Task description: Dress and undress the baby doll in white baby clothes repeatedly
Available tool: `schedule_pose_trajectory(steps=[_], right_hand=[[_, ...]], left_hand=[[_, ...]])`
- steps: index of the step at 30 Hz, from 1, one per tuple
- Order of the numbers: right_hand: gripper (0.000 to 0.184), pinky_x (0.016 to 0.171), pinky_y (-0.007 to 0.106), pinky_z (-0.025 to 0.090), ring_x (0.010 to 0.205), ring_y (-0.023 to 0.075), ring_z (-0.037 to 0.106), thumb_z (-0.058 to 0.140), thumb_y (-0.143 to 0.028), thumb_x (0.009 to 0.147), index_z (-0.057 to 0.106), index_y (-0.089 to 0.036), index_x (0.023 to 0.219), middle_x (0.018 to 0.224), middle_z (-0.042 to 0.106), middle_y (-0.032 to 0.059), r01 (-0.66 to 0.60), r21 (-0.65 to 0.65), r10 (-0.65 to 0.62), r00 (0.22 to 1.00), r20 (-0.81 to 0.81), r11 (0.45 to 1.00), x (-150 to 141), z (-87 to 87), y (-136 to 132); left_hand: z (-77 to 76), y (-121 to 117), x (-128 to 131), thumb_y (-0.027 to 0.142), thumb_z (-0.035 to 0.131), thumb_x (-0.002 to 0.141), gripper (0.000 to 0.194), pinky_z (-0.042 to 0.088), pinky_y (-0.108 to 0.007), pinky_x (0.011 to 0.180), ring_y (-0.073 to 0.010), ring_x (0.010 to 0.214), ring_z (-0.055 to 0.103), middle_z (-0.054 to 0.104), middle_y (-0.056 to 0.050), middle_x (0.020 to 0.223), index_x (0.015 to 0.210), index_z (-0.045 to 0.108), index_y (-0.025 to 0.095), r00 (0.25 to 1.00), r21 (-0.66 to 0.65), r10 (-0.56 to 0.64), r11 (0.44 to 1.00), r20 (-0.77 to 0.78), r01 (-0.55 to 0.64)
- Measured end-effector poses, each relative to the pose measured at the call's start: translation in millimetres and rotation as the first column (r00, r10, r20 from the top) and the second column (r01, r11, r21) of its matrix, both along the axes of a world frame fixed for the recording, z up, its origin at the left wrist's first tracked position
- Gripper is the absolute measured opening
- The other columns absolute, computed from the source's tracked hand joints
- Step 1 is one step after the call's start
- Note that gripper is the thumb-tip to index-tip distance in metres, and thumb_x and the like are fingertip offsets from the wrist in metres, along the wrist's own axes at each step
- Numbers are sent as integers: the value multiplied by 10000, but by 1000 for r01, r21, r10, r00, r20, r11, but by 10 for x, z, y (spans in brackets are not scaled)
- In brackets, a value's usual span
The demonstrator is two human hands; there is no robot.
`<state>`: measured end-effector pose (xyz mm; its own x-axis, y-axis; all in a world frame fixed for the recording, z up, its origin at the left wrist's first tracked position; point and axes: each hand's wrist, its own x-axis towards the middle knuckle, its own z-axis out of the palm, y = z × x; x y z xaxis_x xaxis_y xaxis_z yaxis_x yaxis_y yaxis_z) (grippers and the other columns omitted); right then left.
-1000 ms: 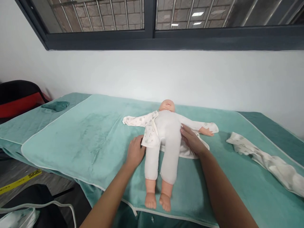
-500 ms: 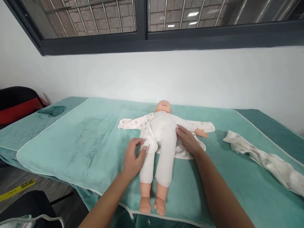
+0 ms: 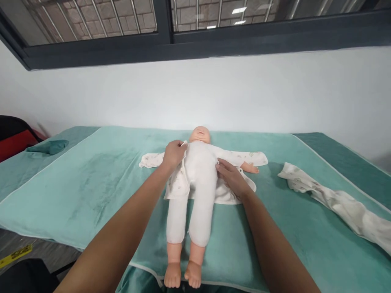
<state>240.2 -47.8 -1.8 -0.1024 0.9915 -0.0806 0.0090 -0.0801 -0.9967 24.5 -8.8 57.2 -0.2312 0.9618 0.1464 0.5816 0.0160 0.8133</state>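
Note:
A baby doll [image 3: 200, 171] with a white cloth body lies face up, feet toward me. A white printed baby shirt [image 3: 178, 184] is on its arms, open down the front. My left hand [image 3: 174, 154] pinches the shirt's front edge beside the doll's neck. At the other side of the torso, my right hand [image 3: 231, 175] has its fingers closed at the shirt's edge, a small white bit showing at the fingertips. The shirt's other flap lies spread on the mat under that hand. One doll hand [image 3: 249, 167] shows below the sleeve.
A green padded mat [image 3: 76, 187] covers the table. Crumpled white printed clothing [image 3: 336, 201] lies at the right. A small green cushion [image 3: 47, 147] and a black-and-red bag [image 3: 15, 140] are at the left. A white wall and window frame [image 3: 195, 48] stand behind.
My left hand has moved up from the shirt's lower flap to its edge near the neck and closed on it. My right hand stays at the doll's side. The view has shifted slightly.

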Motion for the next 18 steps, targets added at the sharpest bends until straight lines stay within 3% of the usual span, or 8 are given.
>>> schedule_pose_trajectory(steps=[3,6,10,12,15,16,18], right_hand=[[458,746,303,522,901,204,618,659,-416,785,651,-181,1178,1002,689,64,-97,118,99,995,-10,988,15,-41,50],[459,990,367,453,1146,237,568,637,-309,777,630,-218,1227,1237,640,72,-195,269,204,979,-6,943,27,-165,150],[536,1076,440,388,1276,257,489,586,-235,760,583,-245,1296,1412,525,74,-124,344,106,992,72,931,47,-305,258],[516,1105,456,349,1301,258,465,556,-216,777,586,-248,1292,1412,527,71,-134,415,75,985,156,900,59,-309,267],[394,1085,457,353,1231,267,512,511,-200,807,651,-231,1175,1258,631,66,-179,499,33,957,287,848,62,-256,230],[352,1063,452,372,1189,270,535,497,-199,817,668,-225,1124,1205,653,63,-188,507,25,950,310,841,58,-235,215],[306,1021,429,403,1121,261,566,472,-191,833,681,-226,1054,1136,670,51,-219,505,40,940,340,835,53,-203,197]], left_hand=[[126,-64,173,359,528,810,239,371,-231,540,-112,588,504,598,-2,675,741,657,169,967,-16,-193,980,169,198],[227,-80,322,363,565,795,235,395,-222,529,-118,628,556,659,-36,773,812,702,173,876,10,-376,920,302,391],[241,81,498,283,522,822,251,487,-260,721,-150,803,627,701,-44,896,963,709,193,901,153,-417,905,124,398],[220,189,625,247,528,820,281,471,-290,876,-169,979,618,699,-31,1047,1049,687,220,857,178,-510,838,-78,515],[193,317,883,271,595,792,363,427,-346,949,-225,1142,550,651,-30,1198,1153,630,254,621,-30,-657,697,-426,717],[186,350,976,267,604,787,378,418,-371,946,-244,1134,550,647,-40,1191,1165,613,257,526,-126,-671,671,-523,731],[164,408,1141,198,593,779,356,399,-407,925,-261,1053,583,654,-65,1117,1132,602,240,361,-262,-641,669,-678,695]])
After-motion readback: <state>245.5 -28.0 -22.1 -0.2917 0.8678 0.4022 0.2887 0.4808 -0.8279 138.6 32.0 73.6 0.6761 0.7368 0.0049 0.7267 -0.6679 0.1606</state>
